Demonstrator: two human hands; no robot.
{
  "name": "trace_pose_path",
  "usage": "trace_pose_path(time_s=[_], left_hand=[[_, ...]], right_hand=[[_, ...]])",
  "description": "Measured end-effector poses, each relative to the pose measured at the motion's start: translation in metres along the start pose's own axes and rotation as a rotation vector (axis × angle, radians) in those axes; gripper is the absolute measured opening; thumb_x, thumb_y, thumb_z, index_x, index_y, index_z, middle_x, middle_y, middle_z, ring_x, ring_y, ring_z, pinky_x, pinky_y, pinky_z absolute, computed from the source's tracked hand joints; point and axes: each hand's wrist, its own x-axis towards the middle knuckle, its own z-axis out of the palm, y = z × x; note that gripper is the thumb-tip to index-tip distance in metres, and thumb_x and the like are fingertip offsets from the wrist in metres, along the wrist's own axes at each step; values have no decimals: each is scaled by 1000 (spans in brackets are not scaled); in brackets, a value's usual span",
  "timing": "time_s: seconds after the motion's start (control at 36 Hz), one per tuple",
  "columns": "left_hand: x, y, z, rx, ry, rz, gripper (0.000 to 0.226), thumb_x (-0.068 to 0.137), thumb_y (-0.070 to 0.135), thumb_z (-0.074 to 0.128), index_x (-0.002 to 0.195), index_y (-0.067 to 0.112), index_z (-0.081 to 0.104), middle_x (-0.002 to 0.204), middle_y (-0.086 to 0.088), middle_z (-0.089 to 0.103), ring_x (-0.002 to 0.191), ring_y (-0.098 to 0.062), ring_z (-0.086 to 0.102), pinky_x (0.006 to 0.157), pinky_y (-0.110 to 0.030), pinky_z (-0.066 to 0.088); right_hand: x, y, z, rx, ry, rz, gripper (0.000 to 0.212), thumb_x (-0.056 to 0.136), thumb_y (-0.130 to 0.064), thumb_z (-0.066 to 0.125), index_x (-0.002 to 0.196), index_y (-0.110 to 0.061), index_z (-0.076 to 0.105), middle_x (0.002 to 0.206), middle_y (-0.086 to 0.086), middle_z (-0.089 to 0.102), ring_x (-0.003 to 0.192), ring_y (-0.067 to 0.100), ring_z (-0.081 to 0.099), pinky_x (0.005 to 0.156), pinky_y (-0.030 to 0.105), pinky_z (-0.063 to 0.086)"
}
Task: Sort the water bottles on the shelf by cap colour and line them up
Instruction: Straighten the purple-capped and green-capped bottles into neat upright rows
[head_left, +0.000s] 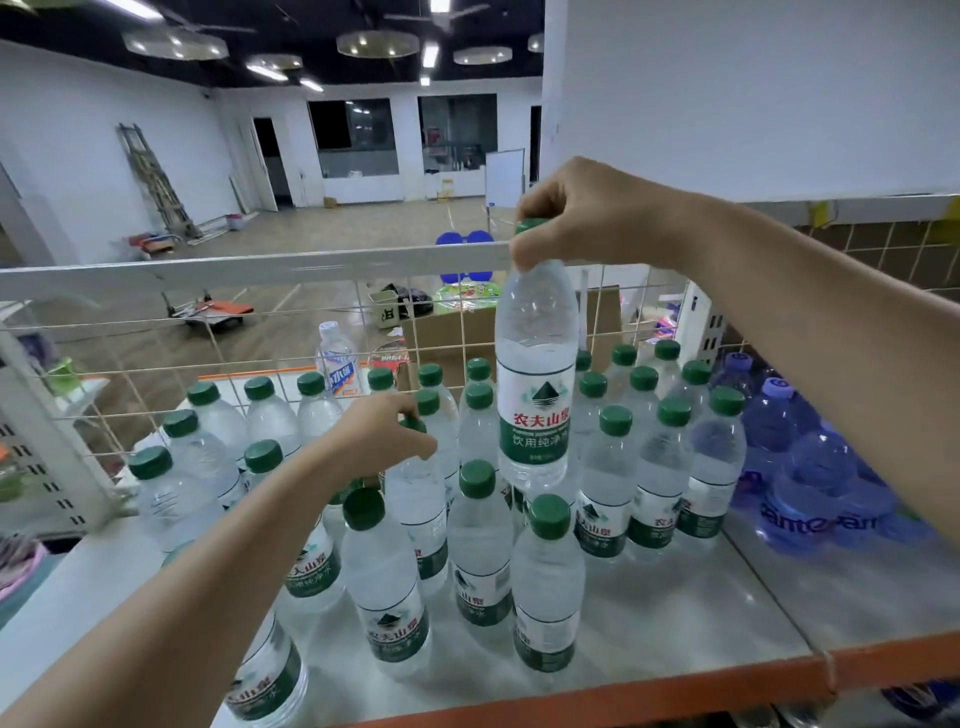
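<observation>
Right hand (587, 213) pinches the green cap of a raised bottle (536, 374), which hangs upright below the grip, above the shelf (675, 613). Left hand (379, 431), arm extended forward, fingers closed around another green-capped bottle (415, 499) standing beneath it among the rows.

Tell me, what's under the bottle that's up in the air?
Under the lifted bottle, held by the right hand, stand more green-capped bottles. The shelf spot right beneath is hidden.

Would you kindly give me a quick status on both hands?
Right hand lifting green-cap bottle by its cap. Left hand gripping a standing bottle's cap. Blue bottles grouped right.
</observation>
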Motion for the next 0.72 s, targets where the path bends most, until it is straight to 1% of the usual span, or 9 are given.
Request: trace_pose_path(time_s=[0.11, 0.22, 0.31, 0.39, 0.44, 0.5, 0.56, 0.67, 0.72], left_hand=[[1, -5, 0, 34, 9, 8, 17, 78, 24, 70, 74, 23, 54, 80, 4, 55, 66, -9, 49, 51, -22, 35], [2, -9, -1, 10, -11, 21, 17, 80, 25, 71, 76, 23, 55, 75, 5, 55, 64, -9, 50, 50, -23, 35], [4, -10, 1, -21, -10, 34, 16, 79, 23, 73, 79, 20, 57, 77, 1, 55, 66, -11, 49, 53, -24, 38], [6, -9, 3, -42, -16, 19, 16, 78, 22, 75, 82, 17, 60, 76, -1, 58, 63, -13, 53, 56, -29, 48], [6, -9, 5, -90, -38, 1, 17, 79, 20, 73, 88, 12, 61, 73, -5, 61, 58, -16, 56, 57, -33, 55], [5, -7, 5, -119, -49, -13, 20, 81, 19, 72, 92, 7, 59, 68, -9, 62, 50, -17, 56, 47, -28, 53], [5, -5, 6, -110, -53, -17, 23, 83, 20, 70, 94, 5, 57, 66, -11, 64, 45, -18, 56, 41, -24, 49], [6, 0, 10, -95, -62, 5, 27, 85, 25, 69, 94, 4, 55, 64, -11, 65, 41, -17, 58, 46, -27, 53], [7, 1, 11, -109, -67, -2, 28, 85, 27, 69, 90, 4, 53, 62, -11, 65, 42, -18, 59, 48, -29, 52]], right_hand=[[8, 1, 17, -20, -22, -2, 19, 79, -26, 69, 74, -7, 68, 65, 3, 52, 60, 13, 45, 57, 28, 35], [15, 9, 41, -46, -99, 40, 18, 79, -29, 70, 80, -11, 69, 70, 1, 56, 62, 11, 48, 60, 25, 39], [20, 20, 63, -79, -160, 63, 27, 78, -32, 71, 82, -6, 67, 69, 2, 52, 62, 14, 45, 59, 27, 39], [21, 32, 82, -81, -271, 94, 22, 78, -29, 71, 71, -12, 59, 64, 0, 48, 57, 13, 43, 55, 25, 38], [21, 39, 94, -119, -328, 105, 20, 80, -27, 71, 74, -16, 56, 67, -3, 49, 57, 11, 44, 54, 22, 37], [19, 45, 106, -177, -363, 120, 21, 79, -28, 73, 84, -16, 56, 76, -2, 54, 63, 11, 48, 55, 21, 38], [18, 52, 117, -227, -383, 123, 25, 77, -31, 74, 87, -18, 55, 84, 0, 56, 69, 13, 49, 58, 24, 40], [15, 62, 132, -265, -405, 147, 31, 78, -31, 75, 95, -15, 55, 88, 0, 55, 71, 14, 49, 60, 28, 41], [14, 66, 138, -261, -419, 153, 31, 78, -31, 74, 93, -16, 52, 86, 0, 53, 71, 15, 48, 59, 28, 40]])
